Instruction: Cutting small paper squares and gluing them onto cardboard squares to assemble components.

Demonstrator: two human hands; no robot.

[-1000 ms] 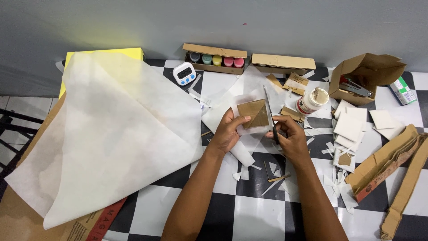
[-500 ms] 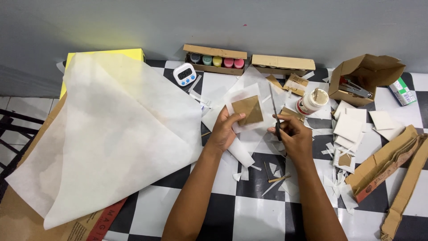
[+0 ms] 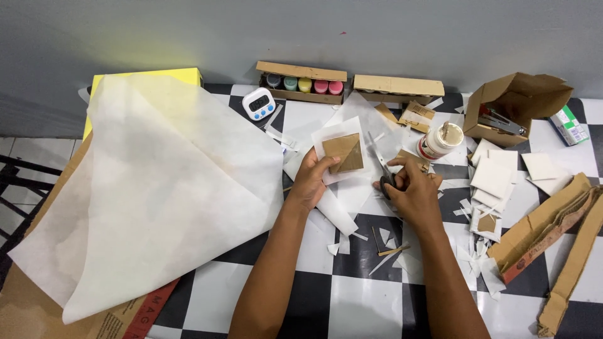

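My left hand (image 3: 312, 177) holds up a white sheet of paper with a brown cardboard square (image 3: 344, 153) stuck on it, thumb on the cardboard's lower left corner. My right hand (image 3: 409, 189) grips a pair of scissors (image 3: 380, 164), whose blades point up towards the paper's right edge. Both hands are over the middle of a black-and-white checkered table (image 3: 370, 301). A glue jar (image 3: 440, 140) with a stick in it stands just right of the scissors.
A large white paper sheet (image 3: 151, 188) covers the left side over yellow card and cardboard. At the back stand a tray of paint pots (image 3: 301, 84), a small timer (image 3: 259, 103) and a long box (image 3: 398, 85). An open carton (image 3: 515, 107), white squares and cardboard strips (image 3: 553, 220) lie right.
My left hand has lifted and turned the paper with the cardboard square more upright. My right hand has shifted slightly left, bringing the scissors up beside the paper's right edge.
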